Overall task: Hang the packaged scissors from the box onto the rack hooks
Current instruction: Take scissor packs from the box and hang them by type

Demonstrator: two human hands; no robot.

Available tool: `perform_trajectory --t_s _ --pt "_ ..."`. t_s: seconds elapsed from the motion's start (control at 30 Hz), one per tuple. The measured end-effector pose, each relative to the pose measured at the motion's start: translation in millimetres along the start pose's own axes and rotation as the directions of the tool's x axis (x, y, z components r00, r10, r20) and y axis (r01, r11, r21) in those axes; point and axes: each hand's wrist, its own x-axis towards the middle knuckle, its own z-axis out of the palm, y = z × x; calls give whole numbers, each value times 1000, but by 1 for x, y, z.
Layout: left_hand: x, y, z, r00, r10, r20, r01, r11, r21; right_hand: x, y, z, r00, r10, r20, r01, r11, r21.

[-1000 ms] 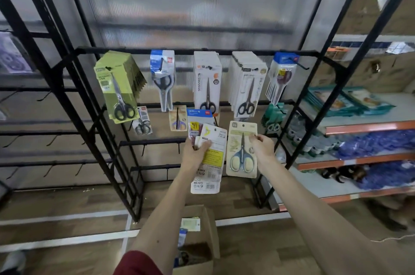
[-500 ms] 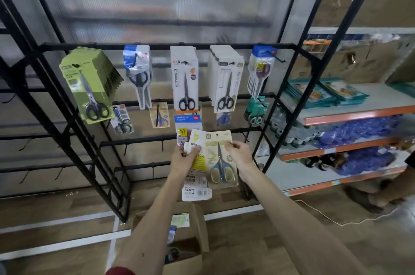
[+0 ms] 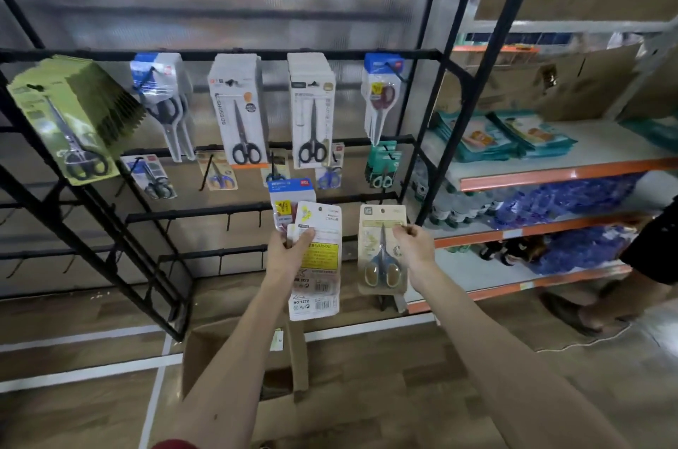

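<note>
Beige scissors pack [image 3: 382, 250], blue-handled, pinched in right hand [image 3: 414, 247]

The box [image 3: 242, 357] sits on the floor below the rack [image 3: 220, 55]; hung scissor packs [image 3: 238, 111] fill its upper hooks; shelves [image 3: 550, 173] stand right of the rack.

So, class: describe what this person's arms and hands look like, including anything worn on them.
Both forearms are bare and outstretched, with no watch, ring or glove visible on the left hand or right hand. A dark red sleeve edge shows at the bottom of the frame on the left arm.
</note>
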Motion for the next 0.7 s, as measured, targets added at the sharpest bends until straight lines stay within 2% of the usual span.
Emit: perform_trajectory --t_s 0.2,0.43,0.57,0.7 --pt "0 -8 33 1000 -16 15 16 1000 -4 36 -1 -24 999 40 35 -43 996 77" --pt "39 2 65 998 -8 60 12 998 -57 77 -18 -13 997 25 72 -30 998 61" --pt "61 5 84 997 -14 80 19 997 -68 95 -24 -1 993 -32 112 31 999 8" --pt "83 -16 96 991 -54 123 64 995 -82 117 -12 8 991 -36 131 33 999 21"
